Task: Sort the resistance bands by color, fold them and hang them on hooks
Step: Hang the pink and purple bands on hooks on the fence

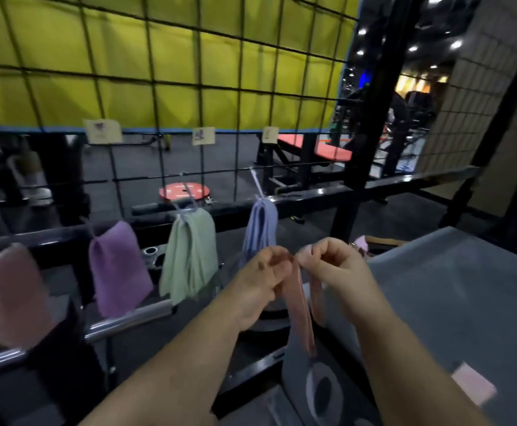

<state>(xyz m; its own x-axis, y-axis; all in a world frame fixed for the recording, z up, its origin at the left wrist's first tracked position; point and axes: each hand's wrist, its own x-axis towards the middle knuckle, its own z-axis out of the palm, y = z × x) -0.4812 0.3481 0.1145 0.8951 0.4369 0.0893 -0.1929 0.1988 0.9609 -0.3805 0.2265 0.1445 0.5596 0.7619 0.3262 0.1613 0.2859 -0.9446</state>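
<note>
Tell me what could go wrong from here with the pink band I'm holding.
The left hand and right hand only pinch the top of the pink band; its long loop hangs loose and could slip or fold unevenly. The pink bundle hangs farthest left, past the purple bundle, so the band might get hung with the wrong color.

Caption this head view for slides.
Left hand and right hand pinch pink band; purple bundle, green bundle, blue bundle hang behind.

Left hand (pixel 263 272) and right hand (pixel 327 259) raised together, knuckles nearly touching, fingers curled, pinching
</note>
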